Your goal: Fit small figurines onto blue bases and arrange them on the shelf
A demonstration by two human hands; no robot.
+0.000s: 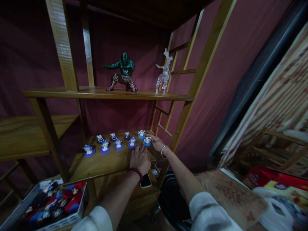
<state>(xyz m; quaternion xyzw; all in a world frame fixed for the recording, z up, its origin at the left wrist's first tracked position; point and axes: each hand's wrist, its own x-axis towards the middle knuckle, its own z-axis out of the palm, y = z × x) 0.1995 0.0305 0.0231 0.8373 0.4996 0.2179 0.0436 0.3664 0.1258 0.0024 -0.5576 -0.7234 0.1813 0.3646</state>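
My right hand [157, 143] has its fingers around the edge of a small blue-based figurine [147, 141] at the right end of the shelf board [101, 163]. Another blue-based figurine [141, 134] stands just behind it. My left hand [141, 159], palm down with fingers stretched out, rests at the board beside the right-most purple figurine [132, 142]; whether a fingertip touches a figurine I cannot tell. More purple figurines [105, 147] form the front row. Behind them stand black-based figurines [113, 137] with light heads.
Above, a green figure statue [124, 72] and a clear deer ornament [164, 75] stand on the upper shelf [144, 95]. A box [83, 205] full of figurines sits lower left. Below my left hand lies a phone [145, 181]. A wooden post [180, 128] rises right of my hands.
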